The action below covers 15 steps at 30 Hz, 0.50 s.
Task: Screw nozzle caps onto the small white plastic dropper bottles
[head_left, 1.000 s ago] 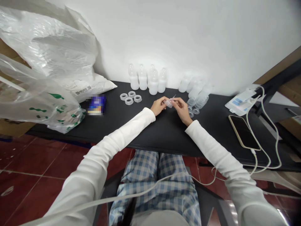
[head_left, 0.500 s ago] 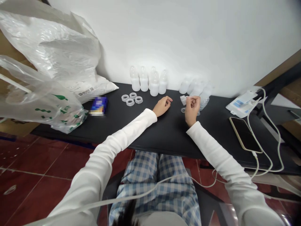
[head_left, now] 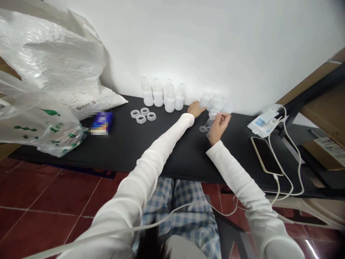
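My left hand [head_left: 196, 109] reaches to the back of the table, just left of the right-hand group of frosted white bottles [head_left: 217, 102]. Its thumb points toward them, apart from the fingers, and I see nothing in its grasp. My right hand [head_left: 220, 126] is closed, with fingertips pinching a small clear ribbed ring-like piece [head_left: 213, 114] in front of those bottles. Clear round parts [head_left: 202, 128] lie on the table beside that hand, some hidden by it. To the left, several baby bottles with clear domed caps [head_left: 169, 99] stand upright near several loose translucent rings [head_left: 140, 118].
A white plastic sack [head_left: 61, 64] and a clear bag with green print [head_left: 51, 126] fill the left side. A blurred blue packet [head_left: 101, 123] lies beside them. At right are a phone [head_left: 266, 155] on a white cable and a white power strip [head_left: 265, 121].
My left hand has moved forward and right, up to the right-hand bottles, its thumb now apart. My right hand stays close to the same spot with the ribbed piece. The view has shifted slightly right.
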{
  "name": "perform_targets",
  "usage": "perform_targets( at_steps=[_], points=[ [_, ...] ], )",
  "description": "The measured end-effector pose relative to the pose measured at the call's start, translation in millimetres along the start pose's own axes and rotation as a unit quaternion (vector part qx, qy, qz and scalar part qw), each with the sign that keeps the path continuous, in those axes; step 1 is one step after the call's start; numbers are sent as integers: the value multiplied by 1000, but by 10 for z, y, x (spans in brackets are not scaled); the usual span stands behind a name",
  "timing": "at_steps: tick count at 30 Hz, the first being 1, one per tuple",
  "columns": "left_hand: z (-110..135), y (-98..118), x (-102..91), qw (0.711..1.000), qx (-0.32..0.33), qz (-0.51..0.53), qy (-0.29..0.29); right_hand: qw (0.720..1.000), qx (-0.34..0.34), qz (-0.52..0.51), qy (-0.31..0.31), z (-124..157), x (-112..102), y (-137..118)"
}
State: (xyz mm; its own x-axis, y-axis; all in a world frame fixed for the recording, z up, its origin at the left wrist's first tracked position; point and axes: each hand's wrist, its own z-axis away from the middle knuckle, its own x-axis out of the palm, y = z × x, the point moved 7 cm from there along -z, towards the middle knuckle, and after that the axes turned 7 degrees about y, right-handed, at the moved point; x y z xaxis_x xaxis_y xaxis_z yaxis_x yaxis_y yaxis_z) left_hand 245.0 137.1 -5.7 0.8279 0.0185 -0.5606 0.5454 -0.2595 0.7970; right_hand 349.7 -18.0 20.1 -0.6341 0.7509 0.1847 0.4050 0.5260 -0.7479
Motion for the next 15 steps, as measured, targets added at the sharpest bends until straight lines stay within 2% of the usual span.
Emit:
perform_targets(
  at_steps=[4, 8, 10, 13, 15],
  points=[
    [-47, -10, 16, 1000, -26, -12, 14, 1000, -20, 14, -7, -25, 4, 41],
    [84, -92, -90, 997, -9, 63, 37, 999, -41, 26, -19, -20, 25, 61],
    [258, -166, -198, 993, 9, 114, 31, 998, -46, 32, -29, -15, 33, 68],
    [629, -338, -426, 981, 18, 192, -6, 996, -56, 45, -57, -22, 34, 77],
    [883, -504, -636, 973, -4, 231, -13, 987, -67, 45, -138, 6, 111, 68]
  ],
)
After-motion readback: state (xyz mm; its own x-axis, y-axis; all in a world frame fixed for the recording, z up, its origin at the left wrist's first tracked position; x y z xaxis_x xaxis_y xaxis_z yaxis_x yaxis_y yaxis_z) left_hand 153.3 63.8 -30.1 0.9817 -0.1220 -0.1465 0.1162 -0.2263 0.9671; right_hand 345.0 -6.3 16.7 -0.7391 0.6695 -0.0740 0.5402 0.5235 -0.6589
